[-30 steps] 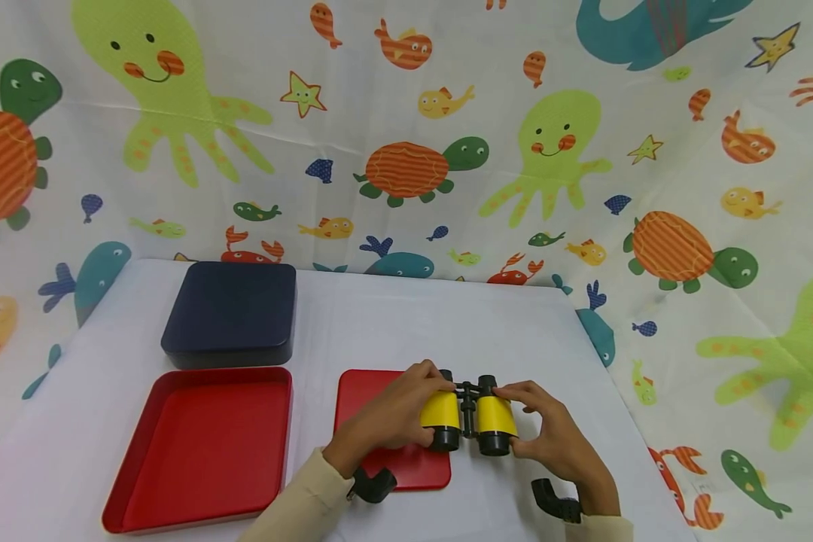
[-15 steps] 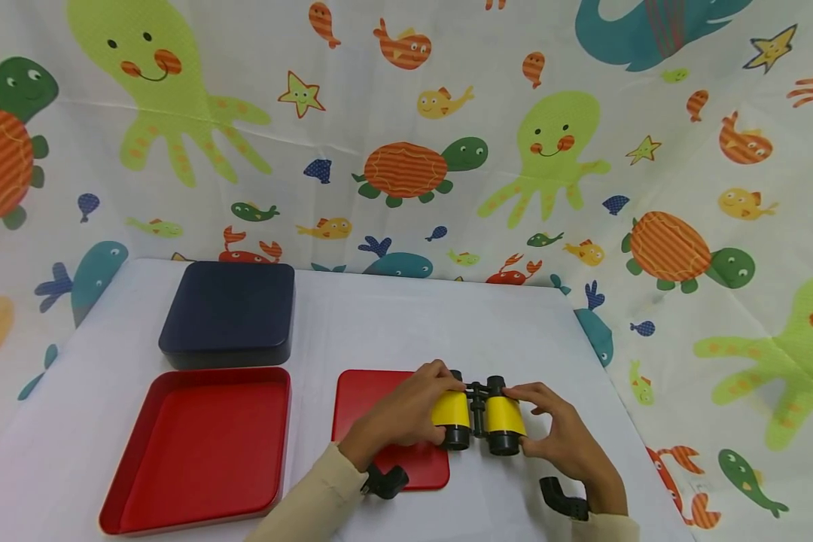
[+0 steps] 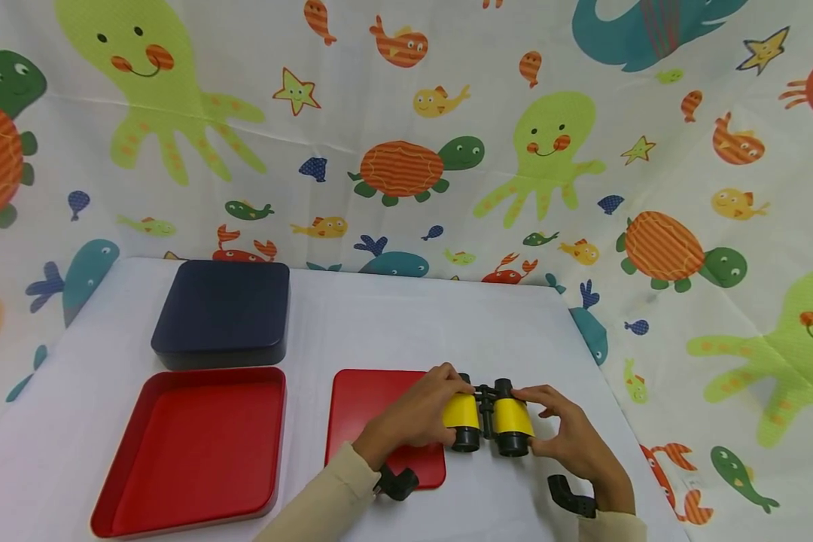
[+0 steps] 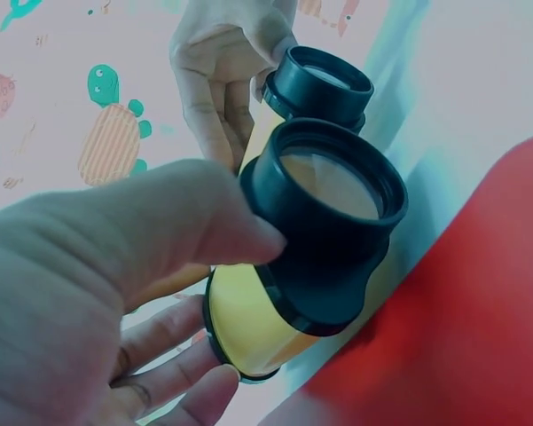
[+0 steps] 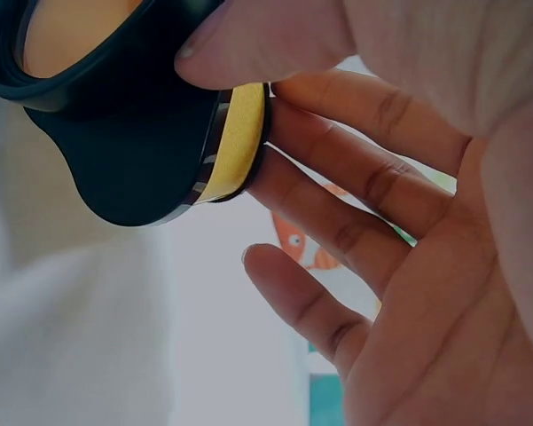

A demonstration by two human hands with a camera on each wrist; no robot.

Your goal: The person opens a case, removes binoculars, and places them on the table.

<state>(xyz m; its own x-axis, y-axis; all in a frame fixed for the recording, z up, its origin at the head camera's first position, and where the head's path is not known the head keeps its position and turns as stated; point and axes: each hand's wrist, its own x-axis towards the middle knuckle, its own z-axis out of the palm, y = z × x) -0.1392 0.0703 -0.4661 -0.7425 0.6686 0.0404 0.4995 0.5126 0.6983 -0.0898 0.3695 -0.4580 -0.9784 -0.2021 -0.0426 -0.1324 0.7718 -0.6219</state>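
Pinching one pair of binoculars [image 3: 487,422] toward the right edge of the table [image 3: 413,320], left hand [image 3: 415,414] and right hand [image 3: 576,436] arch inward; one red panel [image 3: 360,403] alongside.

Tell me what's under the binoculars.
White tabletop shows around the binoculars. The surface directly beneath is covered; contact can't be confirmed. The left hand hides part of the red panel to their left.

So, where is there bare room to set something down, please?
The white tabletop is bare between the navy rounded box, sea-animal curtain and yellow-and-black binoculars; the open red rectangular tray is bare inside. It's crowded around the binoculars, held by the right hand and the left hand, which partly covers the flat red panel.
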